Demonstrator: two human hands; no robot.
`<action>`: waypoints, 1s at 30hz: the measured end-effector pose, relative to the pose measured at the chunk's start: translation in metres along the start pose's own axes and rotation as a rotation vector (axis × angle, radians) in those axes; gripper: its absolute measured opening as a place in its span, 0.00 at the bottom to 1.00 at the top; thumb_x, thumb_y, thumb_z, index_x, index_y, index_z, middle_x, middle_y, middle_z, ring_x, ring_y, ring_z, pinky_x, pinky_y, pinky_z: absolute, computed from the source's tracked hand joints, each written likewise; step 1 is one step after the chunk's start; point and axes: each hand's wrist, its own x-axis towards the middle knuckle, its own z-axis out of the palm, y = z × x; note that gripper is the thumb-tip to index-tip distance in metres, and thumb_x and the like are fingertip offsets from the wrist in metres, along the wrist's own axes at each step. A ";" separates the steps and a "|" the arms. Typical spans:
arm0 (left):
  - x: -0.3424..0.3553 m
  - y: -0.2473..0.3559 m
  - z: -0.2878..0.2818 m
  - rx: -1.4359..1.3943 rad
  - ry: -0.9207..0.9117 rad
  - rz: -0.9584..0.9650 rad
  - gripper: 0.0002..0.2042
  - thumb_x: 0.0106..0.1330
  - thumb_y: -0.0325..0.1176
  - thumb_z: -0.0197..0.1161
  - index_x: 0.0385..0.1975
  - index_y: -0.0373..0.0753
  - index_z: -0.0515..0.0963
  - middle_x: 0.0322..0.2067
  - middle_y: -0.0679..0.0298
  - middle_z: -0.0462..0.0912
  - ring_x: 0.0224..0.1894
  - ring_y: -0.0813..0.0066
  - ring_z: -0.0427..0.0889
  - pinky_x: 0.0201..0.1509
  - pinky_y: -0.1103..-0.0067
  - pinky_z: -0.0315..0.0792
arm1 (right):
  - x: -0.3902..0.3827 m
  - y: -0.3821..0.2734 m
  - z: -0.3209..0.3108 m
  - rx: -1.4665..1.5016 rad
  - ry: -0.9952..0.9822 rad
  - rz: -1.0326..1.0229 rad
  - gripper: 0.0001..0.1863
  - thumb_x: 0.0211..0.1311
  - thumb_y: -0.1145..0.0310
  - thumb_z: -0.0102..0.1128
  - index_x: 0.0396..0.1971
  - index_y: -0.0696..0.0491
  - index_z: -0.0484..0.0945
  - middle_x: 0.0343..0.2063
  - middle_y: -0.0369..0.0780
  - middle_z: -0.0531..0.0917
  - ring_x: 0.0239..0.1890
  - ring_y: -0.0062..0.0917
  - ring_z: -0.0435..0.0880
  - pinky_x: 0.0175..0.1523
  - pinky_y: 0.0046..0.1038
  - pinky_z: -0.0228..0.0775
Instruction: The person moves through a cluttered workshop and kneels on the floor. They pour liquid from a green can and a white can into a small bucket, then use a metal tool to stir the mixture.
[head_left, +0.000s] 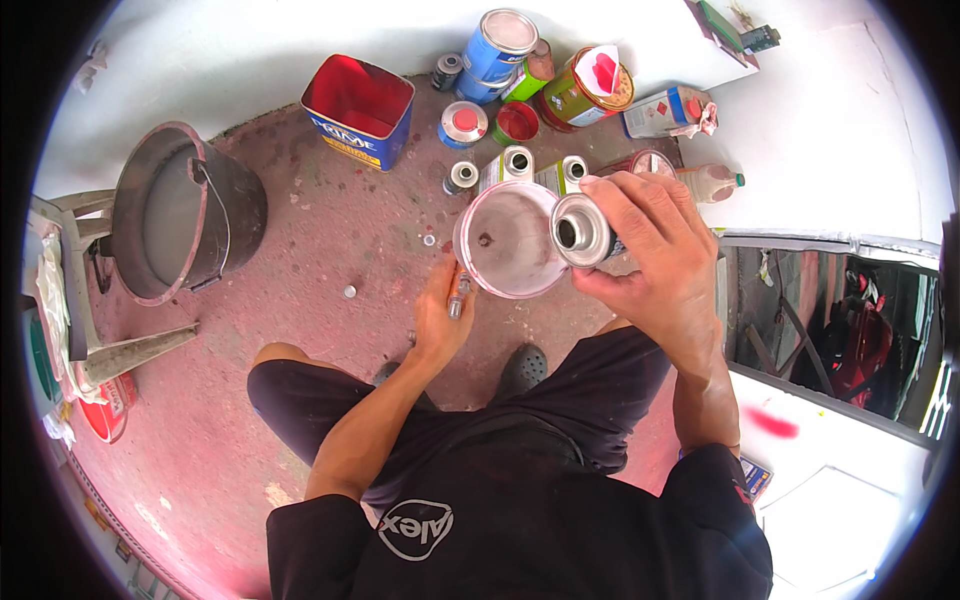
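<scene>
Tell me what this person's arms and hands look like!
Both the left hand and the right hand are bare, with no gloves showing. The forearms are bare too, and I see no watch or bracelet. Short black sleeves cover the upper arms, part of a black T-shirt with a pale outlined emblem.

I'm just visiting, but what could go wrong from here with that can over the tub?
The small metal can in the right hand has its open mouth near the rim of the white tub, so a drip could perhaps miss the tub and land on the floor. That hand is bare, so any splash might reach skin. Open cans stand just beyond the tub and might get knocked.
</scene>
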 end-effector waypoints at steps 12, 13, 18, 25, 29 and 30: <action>0.003 -0.014 -0.037 -0.102 0.145 -0.145 0.05 0.71 0.22 0.63 0.43 0.30 0.80 0.31 0.65 0.82 0.33 0.80 0.77 0.35 0.77 0.71 | -0.047 -0.014 0.122 0.852 0.328 0.728 0.33 0.54 0.74 0.80 0.61 0.57 0.77 0.49 0.37 0.87 0.52 0.21 0.85 0.62 0.29 0.74; 0.007 -0.020 -0.044 -0.109 0.173 -0.134 0.05 0.73 0.24 0.63 0.44 0.30 0.80 0.34 0.66 0.82 0.35 0.81 0.77 0.38 0.78 0.72 | -0.051 -0.016 0.147 0.942 0.308 0.752 0.32 0.55 0.74 0.80 0.61 0.57 0.77 0.48 0.36 0.87 0.52 0.20 0.85 0.60 0.29 0.75; 0.000 -0.013 -0.058 0.048 0.151 -0.141 0.12 0.76 0.24 0.58 0.55 0.28 0.78 0.45 0.61 0.84 0.45 0.76 0.80 0.50 0.76 0.75 | -0.051 -0.015 0.278 1.058 0.261 0.815 0.32 0.59 0.73 0.78 0.62 0.56 0.74 0.49 0.38 0.86 0.52 0.23 0.85 0.60 0.29 0.77; -0.011 -0.028 -0.063 0.008 0.208 -0.193 0.11 0.76 0.22 0.57 0.54 0.27 0.78 0.51 0.54 0.84 0.55 0.70 0.80 0.61 0.71 0.73 | -0.017 -0.018 0.407 0.902 0.189 0.853 0.37 0.57 0.65 0.77 0.65 0.57 0.71 0.55 0.51 0.84 0.60 0.43 0.84 0.65 0.40 0.75; -0.019 -0.021 -0.044 0.015 0.126 -0.225 0.12 0.76 0.22 0.56 0.55 0.26 0.77 0.50 0.55 0.84 0.53 0.70 0.80 0.60 0.69 0.73 | -0.036 -0.008 0.430 0.730 0.265 0.831 0.39 0.57 0.64 0.76 0.68 0.55 0.70 0.55 0.52 0.84 0.60 0.44 0.84 0.65 0.42 0.75; -0.011 -0.028 -0.049 0.038 0.117 -0.263 0.12 0.76 0.22 0.56 0.55 0.26 0.78 0.50 0.55 0.84 0.52 0.71 0.80 0.60 0.70 0.73 | -0.041 -0.012 0.426 0.733 0.281 0.825 0.38 0.57 0.64 0.76 0.67 0.56 0.71 0.54 0.52 0.85 0.59 0.45 0.84 0.64 0.42 0.75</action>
